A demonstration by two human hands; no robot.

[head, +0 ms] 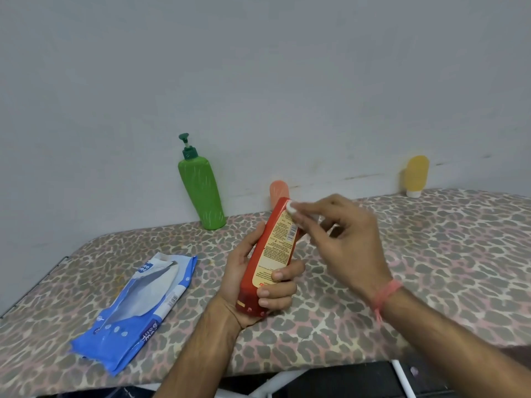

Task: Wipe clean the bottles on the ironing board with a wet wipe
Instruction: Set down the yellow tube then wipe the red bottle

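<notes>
Leopard-print ironing board (431, 254) by a grey wall: left hand (253, 285) grips the red plastic bottle (270, 254) tilted away, right hand (344, 234) pinching a white wet wipe (290, 207) at its far end.

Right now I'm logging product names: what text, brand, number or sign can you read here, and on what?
Red bottle, held in the left hand: a label of small print and a barcode, all too small to read.
Blue wipes pack: white lettering, partial and upside down, not legible; barcode unreadable.
Green pump bottle: no text visible.
Yellow tube: no text visible.
</notes>
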